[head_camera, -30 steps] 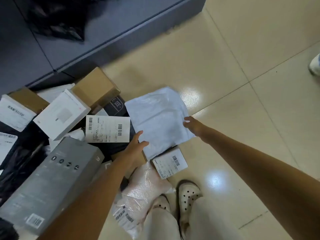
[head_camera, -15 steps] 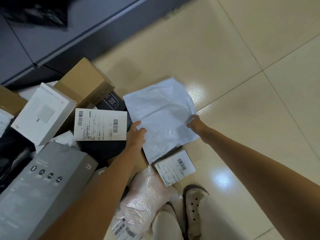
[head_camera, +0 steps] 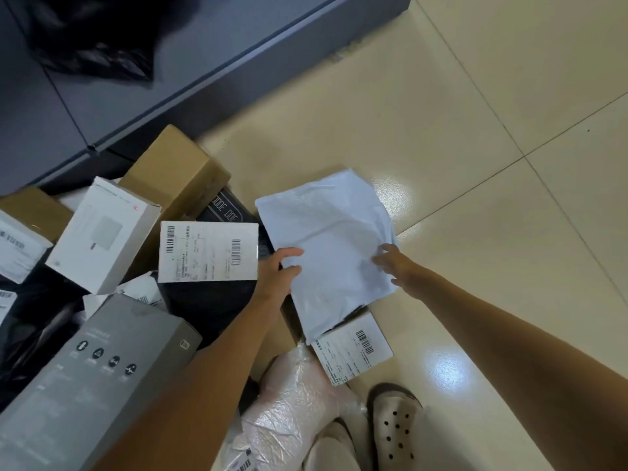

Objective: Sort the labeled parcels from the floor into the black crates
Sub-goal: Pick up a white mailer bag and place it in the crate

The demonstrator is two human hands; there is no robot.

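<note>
A flat white plastic mailer bag [head_camera: 329, 239] lies tilted over the pile of parcels on the floor, plain side up. My left hand [head_camera: 280, 271] grips its left edge, thumb on top and fingers underneath. My right hand [head_camera: 394, 265] lies on the bag's right side with its fingers spread flat. Under the bag's near corner shows a small box with a barcode label [head_camera: 353, 348]. No black crate is in view.
Left of the bag lie a dark parcel with a white label [head_camera: 208, 251], a brown carton [head_camera: 178, 171], a white box [head_camera: 102, 232], a long grey box [head_camera: 85, 385] and a bubble-wrapped packet [head_camera: 292, 413]. A grey platform [head_camera: 204, 62] runs behind. My shoes [head_camera: 396, 426] stand on bare tile.
My left hand has closed its thumb over the bag's left edge, and my right hand has slid from the bag's right edge onto its top. The view has shifted slightly.
</note>
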